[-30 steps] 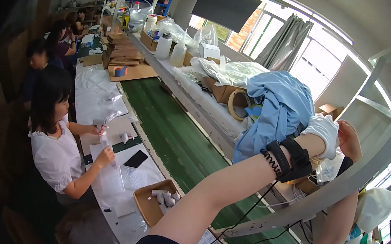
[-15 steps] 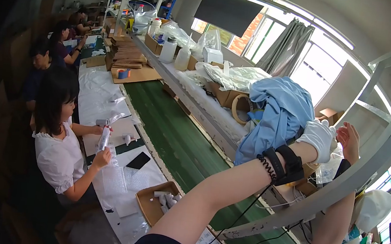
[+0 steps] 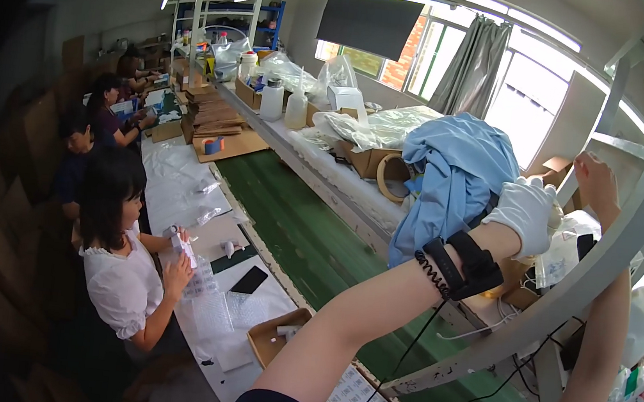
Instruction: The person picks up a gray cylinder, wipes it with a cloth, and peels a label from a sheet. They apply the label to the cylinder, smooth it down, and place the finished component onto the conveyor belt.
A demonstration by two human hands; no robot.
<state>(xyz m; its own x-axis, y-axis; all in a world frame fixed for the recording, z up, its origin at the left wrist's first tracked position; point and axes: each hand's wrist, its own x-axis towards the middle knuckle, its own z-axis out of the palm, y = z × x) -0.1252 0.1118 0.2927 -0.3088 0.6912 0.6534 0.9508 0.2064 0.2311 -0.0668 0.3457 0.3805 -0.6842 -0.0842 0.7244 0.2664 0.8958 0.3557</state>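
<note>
My left hand (image 3: 523, 216) wears a white glove and reaches past a crumpled light-blue cloth garment (image 3: 460, 157) on the raised shelf. Its fingers point away from me, their tips largely hidden, so any grip is unclear. A black strap device (image 3: 463, 264) with a coiled cord circles my left forearm. Bare and raised higher, my right hand (image 3: 598, 187) is beyond the slanted white frame post (image 3: 591, 253). The fingers of that hand are loosely bent, and I see nothing in them. Below the hands is a clear plastic bag (image 3: 564, 254).
The white post crosses in front of my right forearm. Bottles (image 3: 296, 110), a tape roll (image 3: 393, 177) and plastic wrap crowd the shelf. Beneath runs a green belt (image 3: 298, 206). At left, a co-worker (image 3: 122, 274) handles a small white item beside a phone (image 3: 249, 280) and an open carton (image 3: 270, 337).
My right hand has risen away from the gloved left hand, which stays beside the blue garment. The view has shifted slightly. The co-worker's hands have drawn closer together around the white item.
</note>
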